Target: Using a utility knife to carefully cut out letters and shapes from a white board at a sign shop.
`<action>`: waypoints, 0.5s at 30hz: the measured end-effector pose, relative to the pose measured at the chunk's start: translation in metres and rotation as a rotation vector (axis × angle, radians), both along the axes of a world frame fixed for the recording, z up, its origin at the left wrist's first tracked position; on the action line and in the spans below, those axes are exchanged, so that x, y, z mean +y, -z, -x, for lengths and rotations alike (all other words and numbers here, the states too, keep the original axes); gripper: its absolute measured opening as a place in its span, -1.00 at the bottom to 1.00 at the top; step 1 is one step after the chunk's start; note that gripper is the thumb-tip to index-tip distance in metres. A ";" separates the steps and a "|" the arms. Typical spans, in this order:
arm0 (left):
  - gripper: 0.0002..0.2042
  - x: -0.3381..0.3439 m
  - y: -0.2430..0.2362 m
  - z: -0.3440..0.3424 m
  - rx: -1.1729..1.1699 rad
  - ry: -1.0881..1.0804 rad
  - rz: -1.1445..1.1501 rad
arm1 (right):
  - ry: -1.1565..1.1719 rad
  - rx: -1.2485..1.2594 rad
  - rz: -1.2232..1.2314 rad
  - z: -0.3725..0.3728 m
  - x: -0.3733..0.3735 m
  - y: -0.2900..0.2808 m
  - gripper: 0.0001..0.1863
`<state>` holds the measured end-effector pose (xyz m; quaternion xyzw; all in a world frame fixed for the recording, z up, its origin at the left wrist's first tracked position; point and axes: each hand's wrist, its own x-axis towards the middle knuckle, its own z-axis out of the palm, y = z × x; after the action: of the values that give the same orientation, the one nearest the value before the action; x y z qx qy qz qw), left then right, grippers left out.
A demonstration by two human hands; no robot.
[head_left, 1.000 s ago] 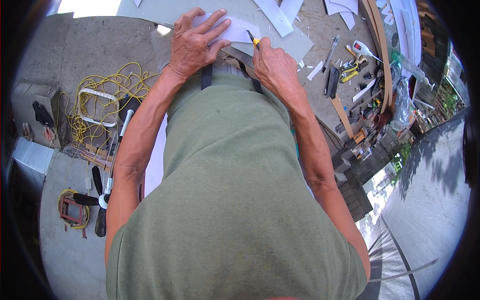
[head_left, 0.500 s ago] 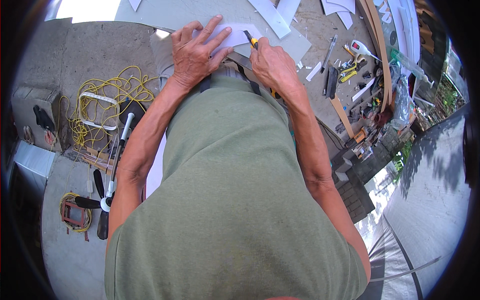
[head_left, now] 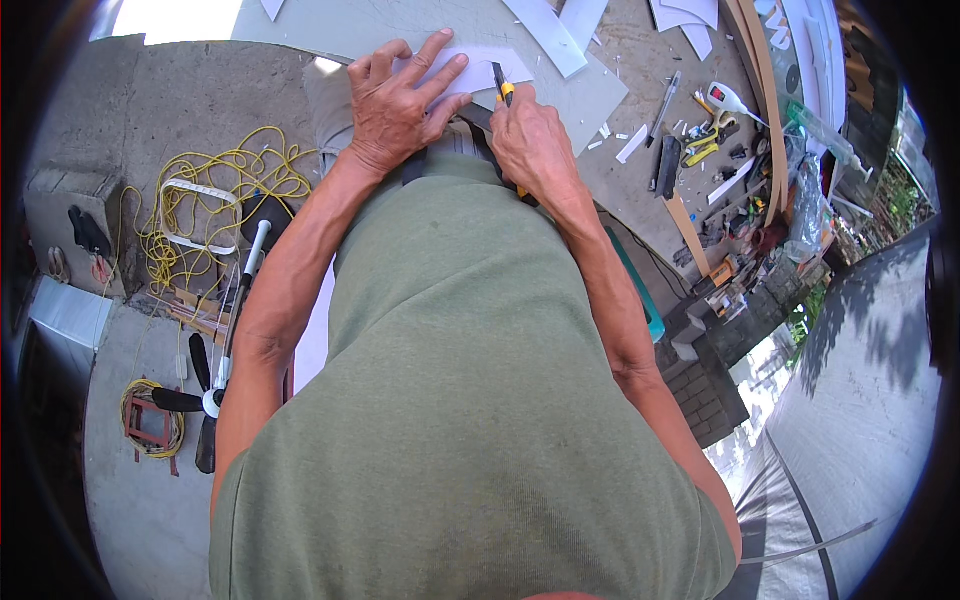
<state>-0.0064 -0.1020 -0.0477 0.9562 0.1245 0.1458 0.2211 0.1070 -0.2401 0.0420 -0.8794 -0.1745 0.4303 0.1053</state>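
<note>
A white sheet piece [head_left: 474, 70] lies near the front edge of the grey work board [head_left: 590, 105]. My left hand [head_left: 405, 100] rests on its left part, fingers spread and pressing flat. In my right hand [head_left: 530, 140] is a yellow-and-black utility knife [head_left: 506, 93], fingers wrapped round its handle. The knife's dark tip meets the sheet to the right of my left fingertips. A faint curved line shows on the sheet by the blade.
White strips [head_left: 548, 35] and curved offcuts [head_left: 685, 14] lie farther back. To the right are a pen [head_left: 664, 108], a black case [head_left: 667, 165], yellow-handled pliers [head_left: 702, 150], a glue gun [head_left: 728, 98] and scraps. Yellow cord [head_left: 180, 215] and a fan [head_left: 212, 403] are at left.
My right hand and the knife have shifted slightly left and toward me, with the handle turned more upright. My left hand stays spread on the sheet.
</note>
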 end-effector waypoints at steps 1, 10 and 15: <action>-0.54 0.000 0.000 0.000 -0.002 0.001 0.004 | 0.028 0.021 -0.015 0.000 -0.001 0.003 -0.60; -0.55 0.000 -0.001 -0.001 0.001 0.002 -0.001 | -0.091 -0.002 -0.054 0.005 -0.018 0.023 -0.61; -0.56 -0.001 -0.005 0.001 0.004 0.006 -0.001 | -0.026 0.081 -0.094 -0.003 -0.016 0.013 -0.62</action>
<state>-0.0075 -0.1027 -0.0429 0.9570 0.1221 0.1435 0.2207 0.1103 -0.2560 0.0288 -0.8531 -0.2016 0.4580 0.1480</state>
